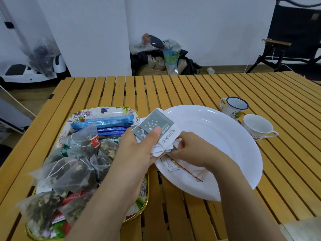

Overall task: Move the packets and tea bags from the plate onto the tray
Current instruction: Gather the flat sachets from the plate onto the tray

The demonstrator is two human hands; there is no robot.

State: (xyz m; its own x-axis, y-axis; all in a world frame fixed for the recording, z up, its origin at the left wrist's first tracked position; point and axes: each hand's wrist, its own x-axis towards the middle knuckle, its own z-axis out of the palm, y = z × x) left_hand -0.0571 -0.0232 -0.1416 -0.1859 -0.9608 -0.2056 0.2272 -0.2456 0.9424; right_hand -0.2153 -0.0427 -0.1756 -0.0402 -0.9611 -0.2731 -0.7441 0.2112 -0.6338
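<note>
My left hand grips a stack of grey-and-white sugar packets between the tray and the plate, thumb pressed on top. My right hand sits just to its right over the white plate, fingertips pinching the lower edge of the same packets. A few flat packets still lie on the plate's near left side, partly under my right hand. The floral tray on the left holds several mesh tea bags, blue stick packets and red packets.
Two enamel cups stand right of the plate on the slatted wooden table. A folding chair and a pile of bags sit on the floor beyond the table.
</note>
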